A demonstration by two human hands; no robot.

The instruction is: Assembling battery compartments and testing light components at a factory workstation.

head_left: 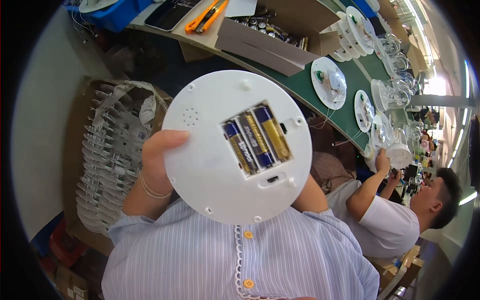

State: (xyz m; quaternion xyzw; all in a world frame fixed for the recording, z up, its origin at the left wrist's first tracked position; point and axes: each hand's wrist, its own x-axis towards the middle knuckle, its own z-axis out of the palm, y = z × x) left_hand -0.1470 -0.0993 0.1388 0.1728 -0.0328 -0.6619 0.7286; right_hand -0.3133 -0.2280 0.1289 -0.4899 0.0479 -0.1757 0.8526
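I hold up a round white plastic base (200,165) in front of my chest. My left hand (158,156) grips its left edge, thumb lying on the face and the other fingers behind. Three blue-and-gold batteries (256,139) lie side by side in the uncovered compartment. Below them is a small slide switch (272,179), and to the upper left a cluster of speaker holes (190,117). Of my right arm only the forearm (311,196) shows at the lower right edge of the base; the hand itself is hidden behind it.
A carton (93,227) of stacked white discs stands at left. On the green bench (300,85) are a battery box (265,44), an orange utility knife (206,16), a phone (172,15), and discs with wired parts (328,82). A co-worker (385,220) sits at right, handling a clear-domed piece.
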